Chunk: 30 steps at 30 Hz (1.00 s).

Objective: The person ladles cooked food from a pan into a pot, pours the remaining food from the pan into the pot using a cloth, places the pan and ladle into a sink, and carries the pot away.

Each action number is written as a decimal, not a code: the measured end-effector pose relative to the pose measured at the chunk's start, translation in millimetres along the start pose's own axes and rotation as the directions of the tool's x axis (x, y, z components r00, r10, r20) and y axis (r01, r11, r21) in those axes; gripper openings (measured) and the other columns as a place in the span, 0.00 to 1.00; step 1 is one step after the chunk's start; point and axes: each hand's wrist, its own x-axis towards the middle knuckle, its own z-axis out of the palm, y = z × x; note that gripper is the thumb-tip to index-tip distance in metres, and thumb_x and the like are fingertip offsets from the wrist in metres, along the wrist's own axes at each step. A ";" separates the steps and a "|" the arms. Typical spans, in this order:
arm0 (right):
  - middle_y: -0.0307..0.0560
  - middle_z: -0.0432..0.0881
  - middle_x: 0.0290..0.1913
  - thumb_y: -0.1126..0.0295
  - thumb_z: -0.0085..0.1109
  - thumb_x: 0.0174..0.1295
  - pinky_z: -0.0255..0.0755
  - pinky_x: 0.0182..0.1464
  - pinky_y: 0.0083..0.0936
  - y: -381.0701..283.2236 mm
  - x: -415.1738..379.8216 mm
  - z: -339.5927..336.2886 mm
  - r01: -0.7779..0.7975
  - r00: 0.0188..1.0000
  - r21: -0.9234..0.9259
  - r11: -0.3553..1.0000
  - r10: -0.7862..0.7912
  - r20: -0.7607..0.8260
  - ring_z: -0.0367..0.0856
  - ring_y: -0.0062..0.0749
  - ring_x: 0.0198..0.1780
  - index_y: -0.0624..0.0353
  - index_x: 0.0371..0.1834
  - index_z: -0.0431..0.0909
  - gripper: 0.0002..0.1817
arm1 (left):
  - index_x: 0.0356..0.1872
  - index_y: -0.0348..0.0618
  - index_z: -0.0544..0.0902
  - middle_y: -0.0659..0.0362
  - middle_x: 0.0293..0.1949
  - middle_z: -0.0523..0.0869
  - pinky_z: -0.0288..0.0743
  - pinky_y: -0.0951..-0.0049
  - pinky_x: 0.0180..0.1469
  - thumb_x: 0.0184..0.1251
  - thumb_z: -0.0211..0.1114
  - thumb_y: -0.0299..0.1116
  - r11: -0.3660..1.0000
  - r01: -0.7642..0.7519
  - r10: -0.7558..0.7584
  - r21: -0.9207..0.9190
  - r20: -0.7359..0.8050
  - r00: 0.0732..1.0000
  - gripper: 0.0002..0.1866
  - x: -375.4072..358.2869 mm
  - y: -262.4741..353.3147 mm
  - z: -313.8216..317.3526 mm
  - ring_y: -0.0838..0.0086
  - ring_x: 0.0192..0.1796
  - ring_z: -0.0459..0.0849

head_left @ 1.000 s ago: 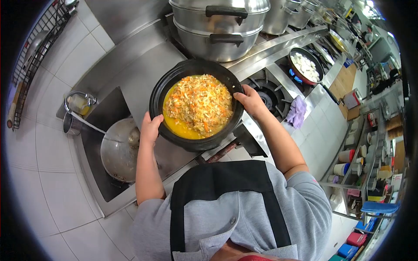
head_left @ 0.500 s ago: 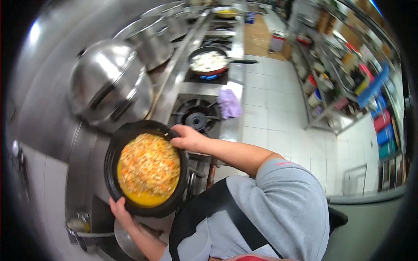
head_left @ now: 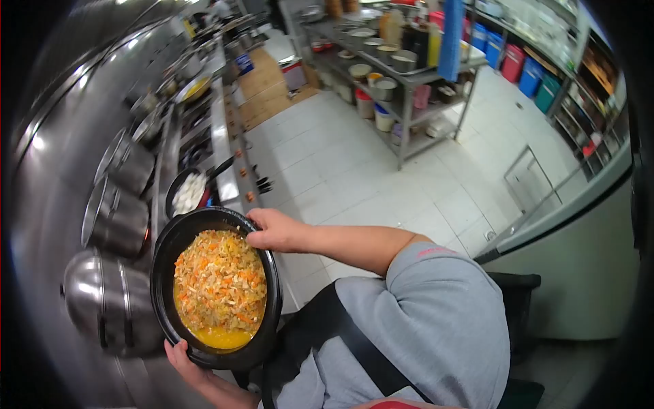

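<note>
A large black bowl (head_left: 167,259) full of shredded orange and white food in yellow liquid is lifted in front of my chest. My left hand (head_left: 182,363) grips its near rim from below. My right hand (head_left: 274,230) grips the far right rim, thumb over the edge. The bowl hangs beside the steel cooking range (head_left: 219,146), tilted a little so the liquid pools at the near side.
Stacked steel steamer pots (head_left: 102,300) and stockpots (head_left: 116,218) line the range on the left. A black pan of white pieces (head_left: 187,192) sits on a burner. Across the white tiled floor (head_left: 354,170) stands a steel shelf rack (head_left: 409,65) with bowls and containers. A grey counter (head_left: 579,259) is at right.
The bowl has come up off the range and swung right with my body. My view has turned from the wok station toward the aisle and the shelf rack. Both hands keep their hold.
</note>
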 end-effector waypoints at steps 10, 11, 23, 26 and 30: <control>0.61 0.80 0.33 0.62 0.54 0.46 0.72 0.41 0.34 -73.6 -148.4 -308.4 -0.072 0.841 -0.071 0.995 0.022 -0.541 0.80 0.43 0.38 0.71 0.38 0.74 0.22 | 0.34 0.40 0.73 0.64 0.30 0.74 0.69 0.77 0.38 0.57 0.54 0.27 0.999 0.015 -0.001 -0.028 0.432 0.902 0.05 7.1 42.4 352.6 0.78 0.33 0.74; 0.61 0.80 0.34 0.61 0.54 0.46 0.72 0.41 0.35 -70.9 -161.8 -323.2 -0.084 0.809 -0.060 0.995 0.033 -0.587 0.80 0.43 0.38 0.71 0.38 0.74 0.22 | 0.51 0.33 0.74 0.60 0.39 0.81 0.73 0.79 0.42 0.57 0.51 0.25 0.999 0.035 -0.039 0.018 0.502 0.864 0.19 22.9 34.3 369.4 0.77 0.37 0.79; 0.40 0.77 0.34 0.70 0.56 0.53 0.68 0.36 0.18 -58.5 -269.6 -537.9 -0.121 0.311 0.004 0.993 0.041 -0.949 0.73 0.20 0.33 0.70 0.45 0.73 0.17 | 0.48 0.32 0.74 0.58 0.39 0.81 0.73 0.78 0.42 0.54 0.53 0.25 0.963 0.269 -0.072 -0.027 0.934 0.351 0.18 52.5 -43.6 760.8 0.75 0.37 0.80; 0.42 0.78 0.36 0.72 0.55 0.53 0.70 0.37 0.19 -62.3 -295.7 -591.8 -0.121 0.155 0.004 0.993 0.023 -0.988 0.75 0.21 0.35 0.70 0.45 0.73 0.17 | 0.48 0.33 0.74 0.58 0.41 0.81 0.72 0.79 0.45 0.53 0.53 0.26 0.954 0.297 -0.020 -0.042 0.979 0.205 0.19 29.0 -55.1 869.3 0.76 0.41 0.79; 0.44 0.80 0.38 0.74 0.53 0.54 0.72 0.40 0.18 -59.9 -310.6 -600.3 -0.099 -0.008 0.009 0.995 0.008 -1.000 0.78 0.22 0.37 0.72 0.49 0.72 0.19 | 0.45 0.33 0.74 0.60 0.38 0.80 0.71 0.80 0.42 0.53 0.53 0.26 0.957 0.291 -0.021 0.015 1.000 0.017 0.17 24.8 -75.0 942.4 0.78 0.37 0.77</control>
